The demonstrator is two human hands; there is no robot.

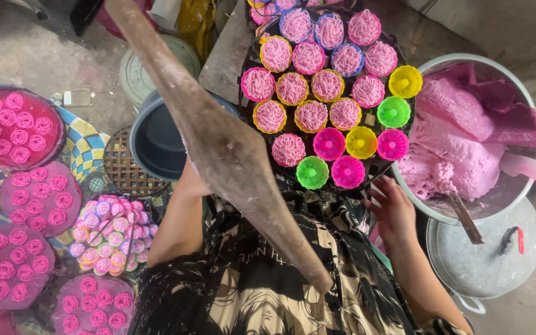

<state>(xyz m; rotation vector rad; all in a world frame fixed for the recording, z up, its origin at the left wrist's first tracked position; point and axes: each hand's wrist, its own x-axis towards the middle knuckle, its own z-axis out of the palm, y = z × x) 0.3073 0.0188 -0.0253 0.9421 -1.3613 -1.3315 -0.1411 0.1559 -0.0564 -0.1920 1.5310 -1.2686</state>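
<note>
My right hand (394,211) rests at the lower right edge of the round tray (252,56), fingers loosely apart, holding nothing, near the empty pink cup (347,172). My left hand is hidden behind the wooden lever (218,142); its state I cannot tell. The small plastic cups seem light and thin, best taken by the rim. The pink dough (460,136) in the bowl looks soft and sticky.

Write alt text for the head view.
A person's right hand rests at the edge of a round tray of small coloured moulds, most filled with pink noodle-like dough. A wooden lever hides the left hand. A bowl of pink dough sits right; filled trays lie left.
</note>
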